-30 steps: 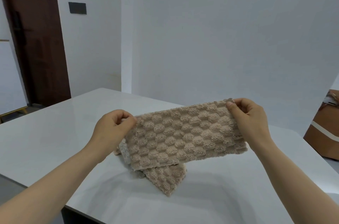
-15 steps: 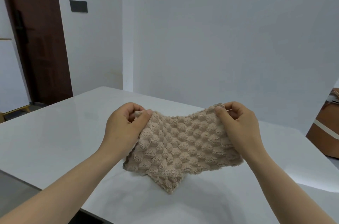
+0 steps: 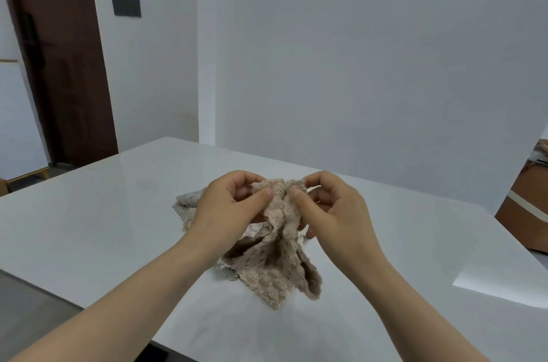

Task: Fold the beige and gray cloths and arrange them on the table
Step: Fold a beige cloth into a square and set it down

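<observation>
At the far left a dark door [image 3: 65, 65] was seen beyond the white table [image 3: 89, 228]. On the tabletop, just left of the hands, a paler piece was partly visible, taken to be the gray cloth [image 3: 185, 204]; most of it was hidden, and it was touched by neither hand as far as could be told.

The left hand [image 3: 228, 210] was closed in a pinch on the top edge of the beige cloth [image 3: 281, 260], thumb in front and fingers curled behind. The cloth was held up above the middle of the table, bunched into vertical pleats, with its lower corners trailing on the surface. The right hand [image 3: 332, 207] was closed on the same top edge in a matching pinch, almost touching the left. At the far right a cardboard box [image 3: 522, 219] was partly seen off the table.

The cloth was judged light, soft and limp, with a plush bubbled pile that would grip rather than slip. No shape would be kept unsupported, so hold would best be taken at the corners and edges, and creases set flat against the table.
</observation>
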`<control>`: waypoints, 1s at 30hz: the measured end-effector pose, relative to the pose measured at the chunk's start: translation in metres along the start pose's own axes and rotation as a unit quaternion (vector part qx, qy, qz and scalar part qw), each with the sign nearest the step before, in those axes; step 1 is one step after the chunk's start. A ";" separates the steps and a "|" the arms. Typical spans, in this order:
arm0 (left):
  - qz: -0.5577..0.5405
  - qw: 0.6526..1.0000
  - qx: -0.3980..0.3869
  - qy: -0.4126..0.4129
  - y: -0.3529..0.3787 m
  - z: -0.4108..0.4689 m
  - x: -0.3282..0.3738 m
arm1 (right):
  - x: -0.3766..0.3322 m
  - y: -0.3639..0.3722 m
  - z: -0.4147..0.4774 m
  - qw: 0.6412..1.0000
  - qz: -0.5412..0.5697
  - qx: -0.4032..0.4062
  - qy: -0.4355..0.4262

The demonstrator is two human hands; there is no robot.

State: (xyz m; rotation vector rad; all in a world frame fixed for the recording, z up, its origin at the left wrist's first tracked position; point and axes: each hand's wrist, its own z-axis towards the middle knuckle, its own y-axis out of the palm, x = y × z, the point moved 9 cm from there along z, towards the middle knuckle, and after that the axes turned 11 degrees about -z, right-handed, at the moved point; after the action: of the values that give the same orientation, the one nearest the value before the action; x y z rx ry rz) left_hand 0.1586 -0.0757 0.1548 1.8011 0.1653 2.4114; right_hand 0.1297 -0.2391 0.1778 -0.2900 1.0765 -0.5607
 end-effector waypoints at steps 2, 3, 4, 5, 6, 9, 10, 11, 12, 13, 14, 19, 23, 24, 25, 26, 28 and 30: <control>-0.021 0.999 -0.012 -0.026 0.002 -0.003 -0.003 | 0.000 0.003 -0.002 1.000 0.000 -0.008 0.003; -0.026 0.999 -0.014 -0.031 0.002 -0.005 -0.004 | 0.000 0.004 -0.003 1.000 0.001 -0.012 0.004; -0.028 0.999 -0.016 -0.034 0.003 -0.006 -0.004 | 0.000 0.005 -0.003 1.000 0.004 -0.018 0.003; -0.028 0.999 -0.018 -0.036 0.003 -0.008 -0.004 | 0.000 0.006 -0.004 1.000 0.010 -0.026 0.001; -0.028 0.999 -0.021 -0.039 0.002 -0.010 -0.004 | -0.001 0.007 -0.005 0.999 0.017 -0.034 -0.001; -0.020 0.999 -0.015 -0.047 -0.002 -0.013 -0.006 | -0.003 0.010 -0.007 0.996 0.053 -0.066 -0.004; -0.014 0.999 -0.009 -0.047 -0.004 -0.013 -0.007 | -0.003 0.011 -0.008 0.994 0.075 -0.078 -0.002; -0.008 0.999 -0.005 -0.045 -0.007 -0.013 -0.007 | -0.002 0.012 -0.009 0.991 0.098 -0.091 0.000; -0.004 0.999 -0.003 -0.043 -0.009 -0.013 -0.006 | -0.001 0.013 -0.009 0.987 0.119 -0.105 0.003; 0.000 0.999 -0.003 -0.040 -0.010 -0.014 -0.006 | -0.001 0.014 -0.010 0.984 0.132 -0.119 0.002; 0.003 0.999 -0.004 -0.037 -0.011 -0.014 -0.005 | -0.002 0.015 -0.011 0.982 0.135 -0.133 -0.003; 0.014 0.999 -0.029 -0.033 -0.008 -0.018 -0.004 | -0.003 0.019 -0.014 0.981 0.099 -0.164 -0.037; 0.011 0.999 -0.037 -0.030 -0.008 -0.020 -0.004 | -0.001 0.019 -0.011 0.982 0.098 -0.156 -0.031; 0.013 0.999 -0.033 -0.027 -0.008 -0.021 -0.004 | -0.001 0.018 -0.010 0.983 0.096 -0.150 -0.031; 0.014 0.999 -0.030 -0.026 -0.008 -0.022 -0.003 | -0.002 0.017 -0.010 0.985 0.093 -0.144 -0.031; 0.017 0.999 -0.028 -0.025 -0.007 -0.022 -0.004 | -0.002 0.017 -0.009 0.986 0.089 -0.137 -0.033; 0.025 0.999 -0.026 -0.024 -0.006 -0.023 -0.004 | -0.003 0.014 -0.007 0.989 0.079 -0.122 -0.037; 0.033 0.999 -0.026 -0.017 -0.004 -0.024 -0.003 | -0.005 0.012 -0.006 0.991 0.062 -0.108 -0.045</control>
State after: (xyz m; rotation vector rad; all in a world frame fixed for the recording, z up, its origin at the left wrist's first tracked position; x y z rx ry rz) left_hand 0.1361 -0.0727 0.1445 1.8515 0.0405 2.4025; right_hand 0.1259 -0.2262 0.1726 -0.4302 1.0621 -0.3162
